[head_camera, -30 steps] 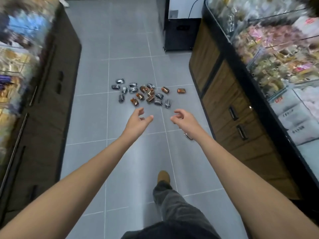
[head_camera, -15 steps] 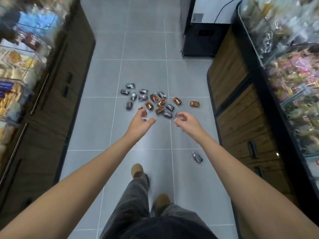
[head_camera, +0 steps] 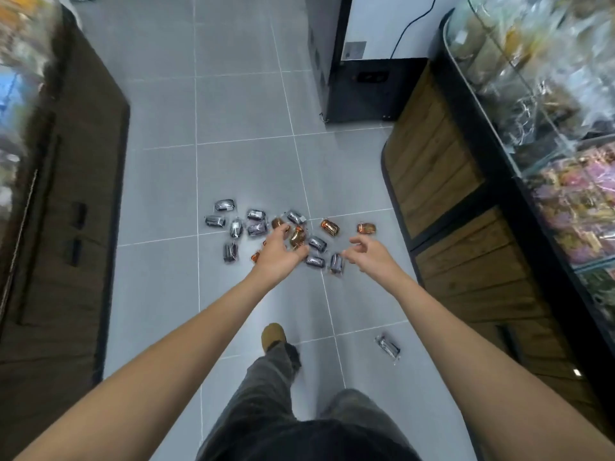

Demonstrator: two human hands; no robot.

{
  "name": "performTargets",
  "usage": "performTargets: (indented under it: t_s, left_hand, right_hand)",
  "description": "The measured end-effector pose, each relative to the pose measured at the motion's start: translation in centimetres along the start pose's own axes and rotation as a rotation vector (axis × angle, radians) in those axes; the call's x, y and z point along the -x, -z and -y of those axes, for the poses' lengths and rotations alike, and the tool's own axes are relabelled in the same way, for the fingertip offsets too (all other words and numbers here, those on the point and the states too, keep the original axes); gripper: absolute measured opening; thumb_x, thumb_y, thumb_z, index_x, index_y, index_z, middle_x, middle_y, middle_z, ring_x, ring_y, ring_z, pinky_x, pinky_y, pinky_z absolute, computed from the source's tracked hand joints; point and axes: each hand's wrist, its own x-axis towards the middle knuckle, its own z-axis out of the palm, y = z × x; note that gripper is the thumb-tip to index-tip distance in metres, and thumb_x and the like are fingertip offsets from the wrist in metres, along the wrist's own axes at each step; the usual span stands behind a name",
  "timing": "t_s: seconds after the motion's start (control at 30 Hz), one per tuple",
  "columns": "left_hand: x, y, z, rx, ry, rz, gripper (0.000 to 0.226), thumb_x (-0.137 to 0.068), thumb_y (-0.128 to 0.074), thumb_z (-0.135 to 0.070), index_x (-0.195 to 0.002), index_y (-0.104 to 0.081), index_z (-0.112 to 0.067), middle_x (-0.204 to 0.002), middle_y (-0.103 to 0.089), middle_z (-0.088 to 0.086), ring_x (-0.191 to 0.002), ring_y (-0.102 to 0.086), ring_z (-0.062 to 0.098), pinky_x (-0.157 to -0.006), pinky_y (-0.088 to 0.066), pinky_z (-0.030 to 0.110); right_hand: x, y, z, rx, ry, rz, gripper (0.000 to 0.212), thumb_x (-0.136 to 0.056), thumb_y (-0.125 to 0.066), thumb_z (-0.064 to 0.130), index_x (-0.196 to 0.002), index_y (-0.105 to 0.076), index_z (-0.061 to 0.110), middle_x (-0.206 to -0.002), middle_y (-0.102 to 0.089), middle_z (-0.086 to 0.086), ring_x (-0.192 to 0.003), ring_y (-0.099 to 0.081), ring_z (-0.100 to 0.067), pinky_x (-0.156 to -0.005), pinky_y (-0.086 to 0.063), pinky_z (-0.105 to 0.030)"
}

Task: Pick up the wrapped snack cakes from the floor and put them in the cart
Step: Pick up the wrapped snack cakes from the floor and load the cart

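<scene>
Several wrapped snack cakes (head_camera: 256, 224), some in dark wrappers and some in orange ones, lie scattered in a cluster on the grey tiled floor. One orange cake (head_camera: 366, 228) sits at the cluster's right end. A single dark cake (head_camera: 387, 347) lies apart, nearer to me on the right. My left hand (head_camera: 278, 252) reaches out over the cluster's middle with relaxed fingers, holding nothing. My right hand (head_camera: 369, 254) hovers over the right side of the cluster, fingers loosely curled and empty. No cart is in view.
A dark wooden cabinet (head_camera: 76, 201) lines the left side of the aisle. A wood-fronted display counter (head_camera: 442, 181) with glass bins of packaged sweets (head_camera: 572, 201) lines the right. A black-and-white appliance (head_camera: 362, 84) stands at the aisle's far end. My legs and a brown shoe (head_camera: 273, 336) are below.
I have stepped closer to the cakes. Both hands have moved forward and now hang over the cluster. The lone dark cake has come into view on the right.
</scene>
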Motion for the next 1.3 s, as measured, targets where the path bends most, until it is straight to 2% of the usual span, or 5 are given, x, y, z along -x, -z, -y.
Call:
performTargets:
  t_s: [0.33,0.67,0.77,1.03,1.3]
  left_hand:
    - [-13.4,1.3,-4.7,-0.079,0.012,0.142,0.059,-0.088,-0.063,-0.025,-0.14,-0.037,-0.019,-0.14,-0.047,-0.001,-0.108,-0.045,0.011,-0.09,-0.032,0.023]
    - [-23.3,-1.3,-5.6,-0.101,0.095,0.13,0.065,-0.087,-0.065,-0.023,-0.144,-0.032,-0.017,-0.139,-0.046,0.003,-0.115,-0.056,0.03,-0.096,-0.046,0.037]
    - [-25.9,-2.5,-3.8,-0.07,0.113,0.126,0.063,-0.086,-0.064,-0.012,-0.142,-0.034,-0.011,-0.105,-0.049,-0.02,-0.088,-0.061,-0.007,-0.062,-0.042,0.001]
    - [-36.7,-9.5,7.4,-0.05,0.163,0.082,0.053,-0.085,-0.064,-0.015,-0.132,-0.042,-0.022,-0.102,-0.039,-0.027,-0.092,-0.033,-0.029,-0.08,-0.022,-0.008]
    - [-48.4,-17.9,25.1,-0.151,0.2,0.101,0.063,-0.082,-0.067,-0.015,-0.137,-0.038,-0.014,-0.133,-0.045,0.002,-0.125,-0.041,0.017,-0.106,-0.031,0.023]
  right_hand:
    - [-11.0,2.3,4.3,-0.067,-0.076,-0.074,0.04,-0.088,-0.06,0.013,-0.127,-0.052,0.009,-0.102,-0.06,-0.007,-0.086,-0.054,-0.012,-0.068,-0.042,-0.018]
    - [-23.0,4.7,3.7,-0.026,-0.126,0.031,0.04,-0.09,-0.06,0.015,-0.128,-0.05,0.008,-0.11,-0.06,-0.008,-0.095,-0.054,-0.016,-0.08,-0.039,-0.024]
    - [-26.9,3.9,2.2,-0.005,-0.167,0.049,0.04,-0.089,-0.06,0.015,-0.128,-0.052,0.009,-0.114,-0.059,-0.007,-0.102,-0.053,-0.017,-0.084,-0.037,-0.022]
    - [-38.6,-1.8,-6.8,0.012,-0.219,0.065,0.023,-0.085,-0.061,0.007,-0.107,-0.057,0.012,-0.089,-0.058,0.004,-0.073,-0.051,0.0,-0.059,-0.038,0.0]
    - [-51.5,-11.3,-22.4,0.11,-0.221,0.143,0.051,-0.083,-0.066,0.014,-0.132,-0.051,0.016,-0.122,-0.057,0.001,-0.11,-0.054,-0.012,-0.083,-0.041,-0.018]
